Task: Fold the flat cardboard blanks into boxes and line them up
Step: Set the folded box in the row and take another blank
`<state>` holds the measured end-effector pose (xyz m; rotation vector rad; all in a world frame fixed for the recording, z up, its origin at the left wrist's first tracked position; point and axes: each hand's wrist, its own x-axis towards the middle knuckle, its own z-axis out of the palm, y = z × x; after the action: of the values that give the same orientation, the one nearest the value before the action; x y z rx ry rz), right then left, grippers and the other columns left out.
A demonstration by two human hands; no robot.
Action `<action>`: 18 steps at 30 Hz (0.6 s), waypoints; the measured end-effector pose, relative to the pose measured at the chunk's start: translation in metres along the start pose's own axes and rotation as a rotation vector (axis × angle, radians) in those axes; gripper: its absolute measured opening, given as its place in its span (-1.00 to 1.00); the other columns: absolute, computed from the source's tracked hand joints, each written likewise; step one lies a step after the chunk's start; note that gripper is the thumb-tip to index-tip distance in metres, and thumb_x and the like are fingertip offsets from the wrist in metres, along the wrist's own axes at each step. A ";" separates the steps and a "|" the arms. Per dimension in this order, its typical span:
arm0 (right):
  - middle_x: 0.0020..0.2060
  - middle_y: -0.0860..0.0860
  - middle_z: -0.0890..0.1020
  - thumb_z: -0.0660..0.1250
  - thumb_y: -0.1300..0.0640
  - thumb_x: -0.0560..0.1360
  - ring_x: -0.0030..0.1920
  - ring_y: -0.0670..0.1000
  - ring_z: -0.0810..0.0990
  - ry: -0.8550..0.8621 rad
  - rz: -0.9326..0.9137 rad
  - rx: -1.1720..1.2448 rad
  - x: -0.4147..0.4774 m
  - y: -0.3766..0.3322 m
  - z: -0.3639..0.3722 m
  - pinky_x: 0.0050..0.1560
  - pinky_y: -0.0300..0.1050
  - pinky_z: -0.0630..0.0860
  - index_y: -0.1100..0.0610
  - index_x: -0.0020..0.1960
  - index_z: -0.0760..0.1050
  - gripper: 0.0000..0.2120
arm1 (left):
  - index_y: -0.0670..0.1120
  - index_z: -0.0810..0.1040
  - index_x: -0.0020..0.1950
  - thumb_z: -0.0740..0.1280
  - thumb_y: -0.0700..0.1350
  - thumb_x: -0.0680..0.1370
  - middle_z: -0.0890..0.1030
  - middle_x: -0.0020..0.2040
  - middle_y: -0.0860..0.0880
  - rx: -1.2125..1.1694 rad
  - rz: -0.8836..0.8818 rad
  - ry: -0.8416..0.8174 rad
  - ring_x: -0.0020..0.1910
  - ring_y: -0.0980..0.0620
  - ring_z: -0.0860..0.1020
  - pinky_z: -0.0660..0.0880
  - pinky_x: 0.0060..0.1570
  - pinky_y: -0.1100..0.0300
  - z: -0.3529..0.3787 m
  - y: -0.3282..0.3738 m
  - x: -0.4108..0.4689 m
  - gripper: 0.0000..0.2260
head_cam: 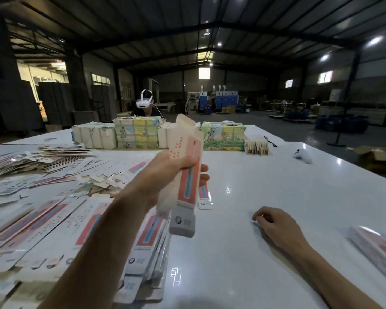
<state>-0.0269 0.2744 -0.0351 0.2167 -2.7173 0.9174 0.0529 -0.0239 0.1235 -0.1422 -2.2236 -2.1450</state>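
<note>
Lower left of frame: flat blanks (54, 230) spread in overlapping layers, cut off by the bottom and left edges; count not possible. Lower right: a stack of cartons (379, 248), cropped by the frame edge, number unclear. Left forearm runs up from the bottom centre; left hand (176, 170) is raised above the table (276, 179), fingers wrapped round the middle of one carton (188, 181) held near upright. The carton's grey lower end is motion-blurred. Right hand (274, 226), centre right, rests on the table, knuckles up, fingers loosely curled, nothing seen in them. Mid left: a loose pile (31, 159) of card pieces. Right: one white controller (303, 156). Far edge: five wrapped bundles (223, 136) in a row, the middle one partly hidden behind the carton. Beyond, one seated person (144, 103) wearing a headset, mostly hidden.
</note>
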 end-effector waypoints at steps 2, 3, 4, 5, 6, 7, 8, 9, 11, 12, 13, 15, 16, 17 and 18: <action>-0.28 -0.42 0.62 0.34 0.08 0.59 -0.16 -0.34 0.58 0.006 -0.007 0.003 0.001 0.001 0.000 -0.22 -0.22 0.39 -0.19 -0.16 0.60 -0.78 | -0.16 0.47 0.42 0.32 0.03 0.70 0.74 0.14 -0.21 -0.203 -0.095 -0.108 0.09 -0.21 0.74 0.71 -0.04 -0.02 0.034 -0.018 0.011 -0.63; -0.28 -0.39 0.64 0.35 0.08 0.60 -0.18 -0.31 0.59 0.010 -0.015 0.003 0.001 0.001 0.000 -0.21 -0.24 0.40 -0.19 -0.16 0.60 -0.78 | -0.15 0.49 0.42 0.28 0.11 0.71 0.73 0.15 -0.23 -0.270 -0.153 -0.136 0.10 -0.22 0.74 0.71 -0.03 -0.03 0.050 -0.031 0.016 -0.58; -0.28 -0.35 0.65 0.35 0.09 0.60 -0.18 -0.29 0.60 0.014 -0.021 0.002 0.002 0.001 0.000 -0.20 -0.24 0.41 -0.20 -0.16 0.60 -0.77 | -0.15 0.51 0.42 0.24 0.19 0.70 0.73 0.16 -0.24 -0.328 -0.206 -0.151 0.09 -0.22 0.74 0.70 -0.05 -0.03 0.064 -0.044 0.021 -0.53; -0.25 -0.33 0.66 0.34 0.10 0.61 -0.18 -0.26 0.61 0.013 -0.023 0.004 0.003 0.002 0.000 -0.18 -0.22 0.45 -0.19 -0.17 0.59 -0.76 | -0.16 0.53 0.40 0.20 0.25 0.70 0.73 0.14 -0.26 -0.395 -0.252 -0.155 0.05 -0.22 0.74 0.70 -0.08 -0.03 0.078 -0.056 0.027 -0.47; -0.23 -0.31 0.68 0.34 0.10 0.61 -0.17 -0.22 0.63 0.007 -0.019 0.012 0.004 0.003 0.001 -0.15 -0.18 0.51 -0.19 -0.17 0.59 -0.76 | -0.17 0.57 0.35 0.17 0.28 0.70 0.74 0.11 -0.26 -0.464 -0.287 -0.149 -0.01 -0.21 0.75 0.70 -0.14 -0.02 0.090 -0.067 0.032 -0.44; -0.23 -0.28 0.69 0.33 0.09 0.62 -0.18 -0.18 0.65 0.001 -0.011 0.023 0.004 0.003 0.001 -0.12 -0.13 0.56 -0.18 -0.17 0.60 -0.76 | -0.17 0.62 0.27 0.14 0.30 0.70 0.75 0.03 -0.24 -0.518 -0.308 -0.127 -0.09 -0.20 0.76 0.70 -0.22 0.00 0.100 -0.078 0.037 -0.43; -0.23 -0.26 0.70 0.33 0.08 0.63 -0.18 -0.15 0.67 -0.004 -0.005 0.034 0.003 0.004 0.000 -0.09 -0.07 0.61 -0.16 -0.17 0.60 -0.76 | -0.14 0.66 0.19 0.12 0.31 0.70 0.76 -0.04 -0.21 -0.545 -0.313 -0.090 -0.16 -0.17 0.77 0.68 -0.30 0.03 0.109 -0.089 0.041 -0.43; -0.23 -0.23 0.71 0.33 0.06 0.64 -0.18 -0.11 0.69 -0.007 -0.005 0.050 0.003 0.006 0.000 -0.07 -0.02 0.64 -0.15 -0.16 0.61 -0.77 | -0.11 0.67 0.13 0.10 0.32 0.70 0.77 -0.08 -0.19 -0.554 -0.313 -0.055 -0.19 -0.15 0.77 0.67 -0.32 0.05 0.116 -0.101 0.044 -0.43; -0.21 -0.16 0.73 0.32 0.06 0.66 -0.15 -0.05 0.72 -0.009 -0.018 0.113 0.003 0.006 -0.001 -0.01 0.08 0.68 -0.10 -0.10 0.63 -0.80 | -0.08 0.69 0.16 0.05 0.36 0.69 0.77 0.01 -0.18 -0.544 -0.313 -0.023 -0.07 -0.18 0.77 0.71 -0.16 0.00 0.125 -0.124 0.049 -0.39; -0.18 -0.13 0.74 0.31 0.08 0.68 -0.14 -0.02 0.73 0.002 -0.024 0.156 0.002 0.007 -0.001 0.01 0.10 0.69 -0.08 -0.05 0.63 -0.82 | -0.09 0.68 0.23 0.05 0.37 0.68 0.75 0.10 -0.20 -0.537 -0.311 -0.012 0.05 -0.23 0.75 0.70 0.02 -0.07 0.126 -0.133 0.049 -0.37; -0.16 -0.11 0.74 0.30 0.11 0.69 -0.14 -0.01 0.73 0.031 -0.030 0.198 0.001 0.006 -0.001 0.01 0.11 0.70 -0.05 0.00 0.64 -0.83 | -0.13 0.65 0.32 0.06 0.37 0.68 0.73 0.17 -0.23 -0.547 -0.312 -0.010 0.13 -0.27 0.71 0.65 0.19 -0.13 0.126 -0.140 0.049 -0.34; -0.17 -0.05 0.71 0.28 0.17 0.70 -0.19 0.03 0.70 0.140 -0.044 0.268 0.000 0.002 0.000 -0.08 0.09 0.71 -0.01 0.11 0.61 -0.85 | -0.19 0.61 0.39 0.09 0.36 0.68 0.70 0.18 -0.25 -0.608 -0.315 -0.027 0.07 -0.24 0.70 0.63 0.17 -0.12 0.122 -0.146 0.050 -0.31; -0.19 -0.03 0.67 0.28 0.18 0.70 -0.21 0.06 0.67 0.202 -0.062 0.304 -0.002 -0.002 -0.001 -0.13 0.04 0.70 -0.01 0.16 0.59 -0.85 | -0.21 0.61 0.39 0.10 0.36 0.67 0.70 0.16 -0.25 -0.640 -0.319 -0.033 0.01 -0.21 0.71 0.66 0.07 -0.08 0.120 -0.148 0.053 -0.30; -0.19 -0.02 0.65 0.29 0.20 0.70 -0.20 0.05 0.65 0.254 -0.101 0.333 -0.002 -0.006 -0.003 -0.17 -0.06 0.69 -0.01 0.22 0.56 -0.83 | -0.23 0.62 0.39 0.10 0.36 0.67 0.70 0.14 -0.26 -0.666 -0.327 -0.049 -0.03 -0.19 0.71 0.67 0.00 -0.04 0.118 -0.149 0.054 -0.29; -0.15 -0.04 0.63 0.30 0.20 0.69 -0.17 0.02 0.64 0.293 -0.169 0.342 -0.003 -0.012 -0.006 -0.16 -0.17 0.65 -0.02 0.28 0.53 -0.79 | -0.23 0.63 0.37 0.11 0.35 0.67 0.70 0.13 -0.26 -0.677 -0.329 -0.074 -0.04 -0.18 0.71 0.68 -0.03 -0.03 0.118 -0.149 0.055 -0.29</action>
<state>-0.0204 0.2687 -0.0248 0.3417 -2.2290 1.2498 -0.0137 0.0902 -0.0241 0.1369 -1.5335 -3.0336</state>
